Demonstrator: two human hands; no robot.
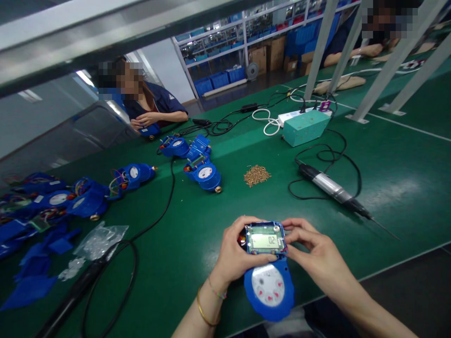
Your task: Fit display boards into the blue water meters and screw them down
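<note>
A blue water meter (269, 292) lies close to me at the table's front edge, its round white dial showing. At its far end sits an uncovered circuit board with a lit display (265, 241) reading 0.2. My left hand (233, 253) wraps round the left side of this housing, the thumb lying along its near edge. On the opposite side, the fingers of my right hand (310, 244) are bent and pressed against the housing's right edge. Whether those fingertips pinch some small part is hidden.
Small brass screws (257, 175) lie in a heap ahead. An electric screwdriver (331, 188) rests at right, its bit pointing towards me. More blue meters (206, 174) and plastic bags (102, 240) are at left. A teal box (306, 127) stands behind. A co-worker (155, 105) sits opposite.
</note>
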